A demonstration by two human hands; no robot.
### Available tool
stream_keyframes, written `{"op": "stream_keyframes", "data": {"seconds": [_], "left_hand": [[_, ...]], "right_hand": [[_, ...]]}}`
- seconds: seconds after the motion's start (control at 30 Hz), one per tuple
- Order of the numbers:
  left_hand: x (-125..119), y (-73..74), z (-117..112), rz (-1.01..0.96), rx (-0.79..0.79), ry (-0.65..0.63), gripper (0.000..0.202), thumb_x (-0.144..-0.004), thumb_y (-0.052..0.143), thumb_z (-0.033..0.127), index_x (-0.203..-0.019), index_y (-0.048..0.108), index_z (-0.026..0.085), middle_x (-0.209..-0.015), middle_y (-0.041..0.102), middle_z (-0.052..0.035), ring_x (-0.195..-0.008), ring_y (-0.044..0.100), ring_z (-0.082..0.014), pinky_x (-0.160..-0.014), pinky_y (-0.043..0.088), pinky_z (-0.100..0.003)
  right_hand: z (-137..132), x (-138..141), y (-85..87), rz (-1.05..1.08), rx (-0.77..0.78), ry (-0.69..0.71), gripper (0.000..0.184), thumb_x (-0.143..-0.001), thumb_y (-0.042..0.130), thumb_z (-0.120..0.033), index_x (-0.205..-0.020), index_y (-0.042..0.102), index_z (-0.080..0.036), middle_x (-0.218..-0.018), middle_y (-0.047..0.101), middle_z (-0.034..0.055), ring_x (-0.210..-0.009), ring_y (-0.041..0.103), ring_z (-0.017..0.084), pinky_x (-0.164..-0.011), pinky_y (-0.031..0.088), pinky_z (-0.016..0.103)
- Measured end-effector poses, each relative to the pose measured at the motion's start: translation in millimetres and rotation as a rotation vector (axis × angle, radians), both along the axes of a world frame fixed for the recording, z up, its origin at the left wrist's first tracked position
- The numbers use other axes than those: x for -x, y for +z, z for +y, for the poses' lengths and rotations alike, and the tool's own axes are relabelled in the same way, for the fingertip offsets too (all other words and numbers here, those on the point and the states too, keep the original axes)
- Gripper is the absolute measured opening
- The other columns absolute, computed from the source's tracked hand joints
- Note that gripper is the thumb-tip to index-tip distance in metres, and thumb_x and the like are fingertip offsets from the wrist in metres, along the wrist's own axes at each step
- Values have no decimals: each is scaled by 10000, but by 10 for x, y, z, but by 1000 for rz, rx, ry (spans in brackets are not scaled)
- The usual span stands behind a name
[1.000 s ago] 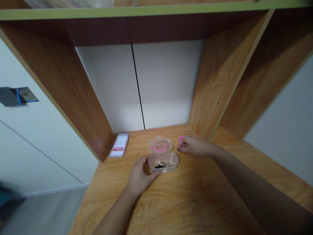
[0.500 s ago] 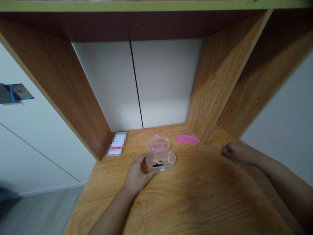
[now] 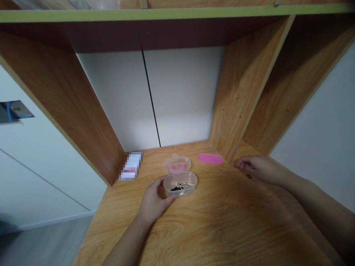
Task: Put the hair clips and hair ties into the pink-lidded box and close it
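My left hand [image 3: 153,199] cups the near side of a small clear plastic box [image 3: 180,188], which holds a tangle of thin gold-coloured metal pieces and something dark. Just behind the box lies its clear oval lid [image 3: 176,165], with a pink curved strip inside. A flat pink oval piece [image 3: 210,159] rests further right, near the back corner. My right hand [image 3: 257,170] lies on the desk well to the right, fingers loosely together, over a small brownish spot [image 3: 249,176] that is too small to identify.
A blurred white and red packet [image 3: 131,166] lies at the back left of the wooden desk [image 3: 222,221]. Wood-grain side panels and a white back panel enclose the desk, under a shelf with a green edge. Grey floor shows beyond the desk's left edge.
My right hand has moved right, away from the box, uncovering the pink oval piece. My left hand stays on the box. The view has shifted slightly.
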State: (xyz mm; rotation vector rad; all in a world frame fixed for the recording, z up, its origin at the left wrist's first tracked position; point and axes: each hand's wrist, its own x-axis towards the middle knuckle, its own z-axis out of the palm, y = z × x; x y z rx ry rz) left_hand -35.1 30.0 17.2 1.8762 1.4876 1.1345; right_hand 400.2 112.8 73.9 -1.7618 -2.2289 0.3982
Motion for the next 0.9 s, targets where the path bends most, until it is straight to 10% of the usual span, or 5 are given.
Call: {"op": "stream_keyframes", "data": {"seconds": [0.2,0.5,0.9], "left_hand": [[3,-9,7,-15,8,-6,558,-688,842,285,-1205,643,220,-1209,721,-89,-1110,683,-279,-1014,517,-455],[-7,46,-9,-22,-6,-29,557,-675,848,249,-1196,654,227,-1200,725,-80,-1107,680,-273,-1015,512,-438],[-18,35,6,-17,4,-17,551,-678,848,260,-1193,656,227,-1195,726,-83,-1106,681,-275,-1010,516,-439]], "right_hand": [[203,490,-154,41,-151,259,429,-905,473,-311,-1260,659,-159,-1324,652,137,-1226,601,289,-1095,440,441],[631,835,-503,-61,-169,226,599,-915,517,-350,-1453,481,-91,-1511,470,204,-1415,424,329,-1197,314,507],[356,1179,-203,163,-243,282,572,-910,579,-438,-1420,516,-186,-1416,559,157,-1321,503,323,-1137,372,522]]}}
